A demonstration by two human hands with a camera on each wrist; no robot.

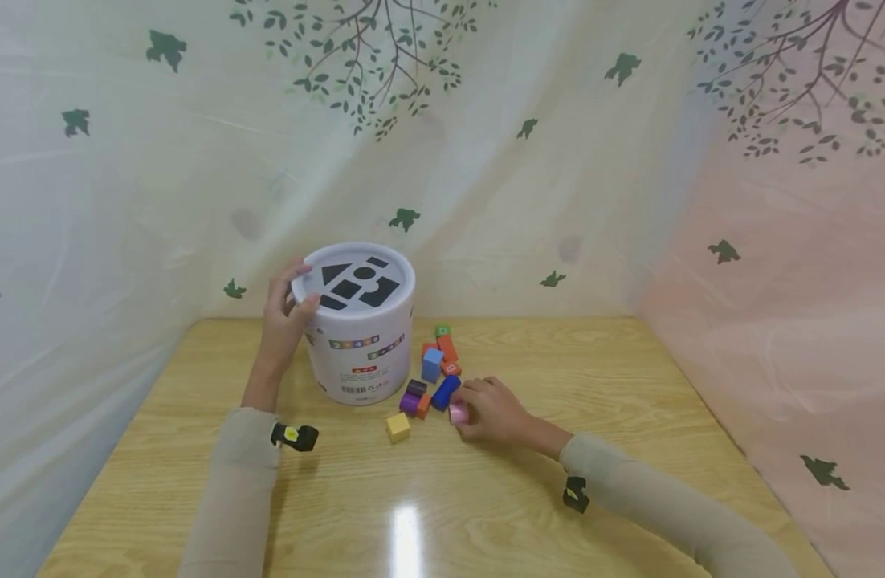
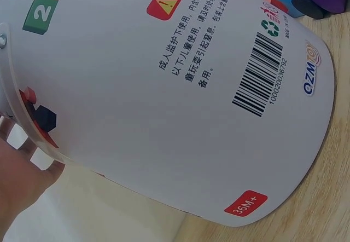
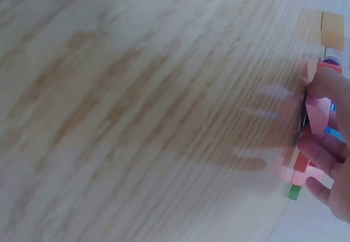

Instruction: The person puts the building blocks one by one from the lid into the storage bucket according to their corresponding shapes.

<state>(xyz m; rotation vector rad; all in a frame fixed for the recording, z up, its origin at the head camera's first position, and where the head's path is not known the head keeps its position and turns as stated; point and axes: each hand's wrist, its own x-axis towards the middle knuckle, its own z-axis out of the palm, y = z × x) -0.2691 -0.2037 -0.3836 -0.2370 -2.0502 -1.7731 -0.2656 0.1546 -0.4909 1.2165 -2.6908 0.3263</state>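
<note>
A white shape-sorter bucket (image 1: 359, 361) stands upright on the table, its lid (image 1: 312, 282) cut with dark holes of various shapes. My left hand (image 1: 279, 317) grips the lid's left rim, fingers and thumb lying over its top edge. In the left wrist view, the bucket's printed wall (image 2: 164, 110) fills most of the picture. Right of the bucket, my right hand (image 1: 495, 411) pinches a pink rounded block (image 1: 458, 413) between thumb and fingers, low at the tabletop. That pink block (image 3: 318, 114) also shows in the right wrist view. Touching or close beside it is a dark blue block (image 1: 446, 392).
Several loose blocks cluster by the bucket's right side: a light blue one (image 1: 432, 364), a purple one (image 1: 409, 403), a black one (image 1: 417, 387), red and orange ones, and a green one (image 1: 442, 330). A yellow cube (image 1: 397, 428) lies in front. Printed curtains hang behind the wooden table (image 1: 558, 353).
</note>
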